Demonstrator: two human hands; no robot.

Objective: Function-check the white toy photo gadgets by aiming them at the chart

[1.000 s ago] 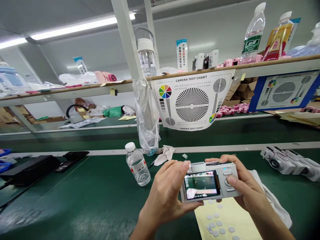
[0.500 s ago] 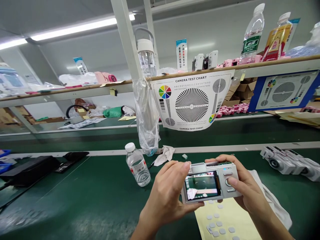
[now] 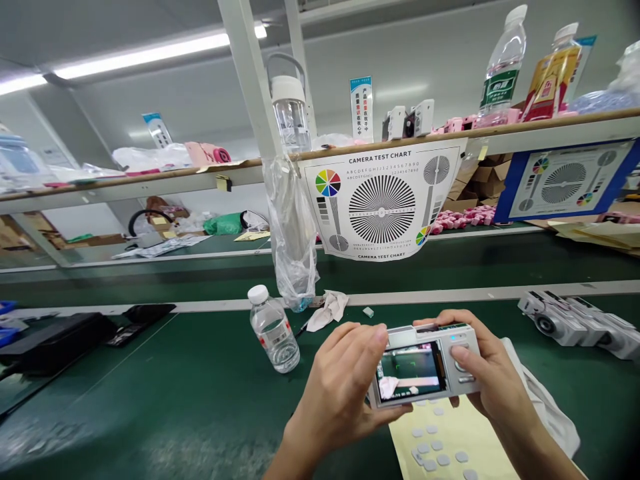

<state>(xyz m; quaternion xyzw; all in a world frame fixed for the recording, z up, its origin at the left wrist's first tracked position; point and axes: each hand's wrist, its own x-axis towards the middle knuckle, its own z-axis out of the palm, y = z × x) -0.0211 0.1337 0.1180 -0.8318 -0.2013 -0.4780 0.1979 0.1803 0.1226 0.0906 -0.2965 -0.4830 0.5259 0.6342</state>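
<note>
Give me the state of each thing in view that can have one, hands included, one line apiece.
Handheld camera: on, screen lit, held in both hands
Left hand: fingers closed on its left end
Right hand: gripping its right end, thumb at the buttons
Bench bottle: upright, capped
White tissue: crumpled
Large test chart: hanging, bottom edge curved
Ceiling light: lit
</note>
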